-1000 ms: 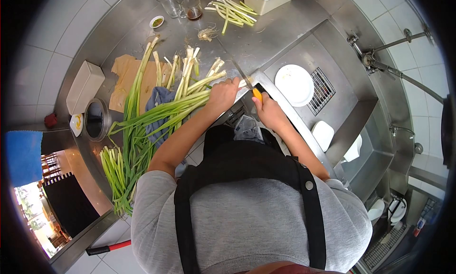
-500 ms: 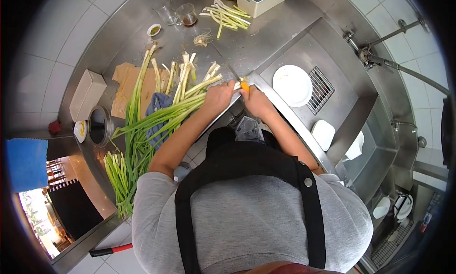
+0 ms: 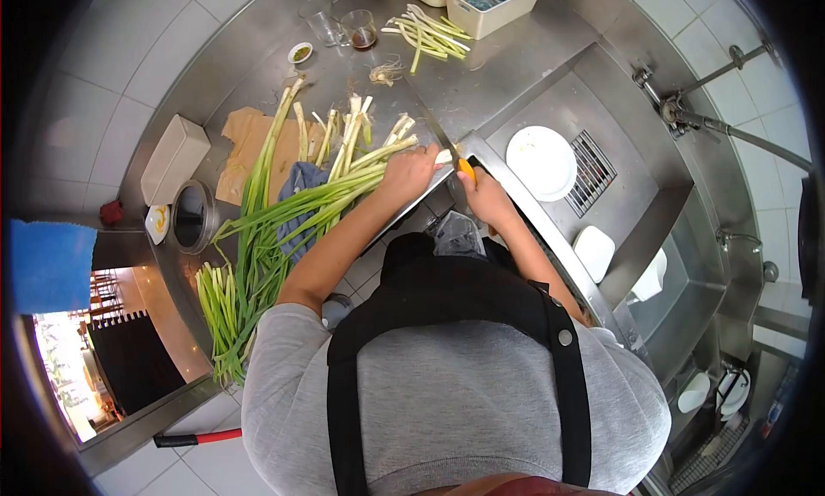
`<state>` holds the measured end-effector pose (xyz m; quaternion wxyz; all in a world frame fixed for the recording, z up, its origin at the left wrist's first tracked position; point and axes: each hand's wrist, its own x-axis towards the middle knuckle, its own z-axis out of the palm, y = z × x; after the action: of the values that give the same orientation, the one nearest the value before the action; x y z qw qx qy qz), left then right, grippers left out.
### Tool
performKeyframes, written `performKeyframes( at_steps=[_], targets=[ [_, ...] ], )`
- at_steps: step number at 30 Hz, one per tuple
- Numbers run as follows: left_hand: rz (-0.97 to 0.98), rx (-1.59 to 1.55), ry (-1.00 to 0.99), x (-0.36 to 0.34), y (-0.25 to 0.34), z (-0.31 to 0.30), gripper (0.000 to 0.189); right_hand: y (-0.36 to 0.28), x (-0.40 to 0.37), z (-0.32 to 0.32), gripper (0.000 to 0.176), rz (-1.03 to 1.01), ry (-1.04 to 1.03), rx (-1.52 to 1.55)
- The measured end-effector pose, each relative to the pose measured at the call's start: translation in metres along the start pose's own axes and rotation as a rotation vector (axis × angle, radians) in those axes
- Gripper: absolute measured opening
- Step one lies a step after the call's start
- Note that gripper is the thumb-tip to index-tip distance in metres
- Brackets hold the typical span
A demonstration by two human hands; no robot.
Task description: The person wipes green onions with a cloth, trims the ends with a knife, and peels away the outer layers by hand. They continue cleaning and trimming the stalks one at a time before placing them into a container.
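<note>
My right hand (image 3: 487, 195) is closed round the yellow handle of a knife (image 3: 441, 130). Its blade points up and to the left, across the root end of a spring onion (image 3: 444, 156). That stalk is in the grip of my left hand (image 3: 409, 173), just left of the blade, at the counter's front edge. Long green leaves trail leftward from under the left forearm into a pile of spring onions (image 3: 258, 229). Several more white ends (image 3: 351, 122) lie beyond the left hand, over brown cardboard (image 3: 230, 182) and a blue-grey cloth (image 3: 296, 183).
At the back lie trimmed stalks (image 3: 427, 33) beside a white bin (image 3: 497, 13), root scraps (image 3: 386, 71) and two glasses (image 3: 358, 32). A sink to the right holds a white plate (image 3: 540, 162) and a metal grate (image 3: 591, 173). Cut green stalks (image 3: 219, 311) lie at the left edge.
The whole view has shifted a little to the right and down. My right hand has turned slightly, and more of the knife's handle and blade shows. My left hand still grips the spring onion.
</note>
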<state>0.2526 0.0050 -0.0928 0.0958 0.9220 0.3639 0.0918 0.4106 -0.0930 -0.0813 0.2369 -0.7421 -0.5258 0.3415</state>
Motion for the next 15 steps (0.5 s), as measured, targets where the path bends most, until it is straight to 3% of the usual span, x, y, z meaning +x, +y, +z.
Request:
performKeyframes(
  at_steps=[3,5,6,9,11,12,15],
  targets=[
    [-0.01,0.011,0.075,0.004,-0.015,-0.019,0.031,0.003,-0.005,0.003,0.046,0.007,0.005,0.035],
    [-0.274,0.0,-0.047,0.016,-0.03,-0.069,0.03,0.004,-0.009,0.006,0.046,0.021,0.022,0.069],
    [-0.238,0.026,0.079,0.02,-0.047,-0.071,0.031,0.005,-0.01,0.006,0.046,0.02,0.024,0.074],
    [-0.375,0.041,0.091,0.035,-0.091,-0.071,0.042,0.009,-0.011,0.004,0.046,0.018,0.021,0.076],
    [-0.273,0.546,0.53,0.037,-0.109,-0.052,0.064,0.009,-0.012,0.001,0.046,0.029,-0.008,0.13],
    [-0.388,0.406,0.36,0.038,-0.092,-0.055,0.08,0.019,-0.009,0.008,0.044,0.026,-0.008,0.18],
    [-0.321,0.027,-0.094,0.035,-0.047,-0.046,0.087,0.015,-0.012,0.0,0.04,0.141,-0.138,0.394]
  ],
)
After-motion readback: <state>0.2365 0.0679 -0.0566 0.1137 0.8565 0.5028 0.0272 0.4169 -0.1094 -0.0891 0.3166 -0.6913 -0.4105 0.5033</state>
